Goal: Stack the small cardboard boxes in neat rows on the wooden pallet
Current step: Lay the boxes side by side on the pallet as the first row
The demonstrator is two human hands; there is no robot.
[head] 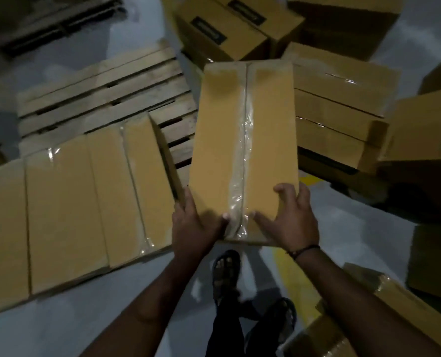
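Both hands, left hand and right hand, gripped only the box's near end, so it risked tipping before reaching the pallet.

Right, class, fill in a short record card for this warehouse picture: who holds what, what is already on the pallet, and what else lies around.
held item: taped cardboard box
left hand: grips the box's near left corner
right hand: grips the near right corner
pallet: wooden, far slats bare
placed boxes: one row, side by side, at the pallet's near edge
other boxes: stacked to the right
floor: pale
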